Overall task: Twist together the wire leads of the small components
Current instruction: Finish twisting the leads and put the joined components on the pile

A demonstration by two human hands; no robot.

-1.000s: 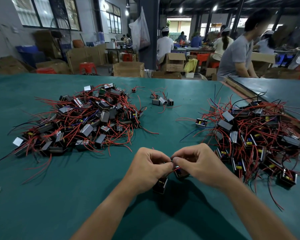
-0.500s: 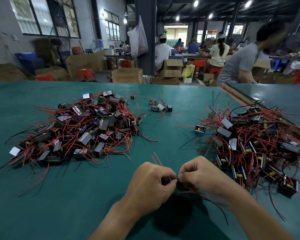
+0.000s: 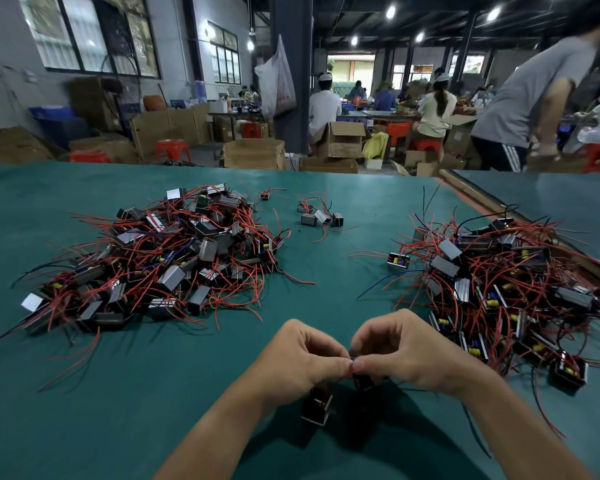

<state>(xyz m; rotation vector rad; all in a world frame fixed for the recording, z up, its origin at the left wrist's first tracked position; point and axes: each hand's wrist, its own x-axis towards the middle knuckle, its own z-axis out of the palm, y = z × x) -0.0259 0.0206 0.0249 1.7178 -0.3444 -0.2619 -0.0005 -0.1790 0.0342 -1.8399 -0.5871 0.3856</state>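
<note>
Head view: the left hand [image 3: 302,358] and right hand [image 3: 402,351] meet fingertip to fingertip above the green table [image 3: 84,427]. Each hand has thumb and forefinger curled tight, pinching the wire leads [image 3: 351,359] at a short exposed stretch between them. One small component [image 3: 316,408] hangs below the left hand. A second component [image 3: 364,382] sits under the right hand, partly hidden. Step in hand, as judged: the twist itself. The number of turns made cannot be told. The next move probably calls for rolling the two pinches in opposite directions under light tension.
</note>
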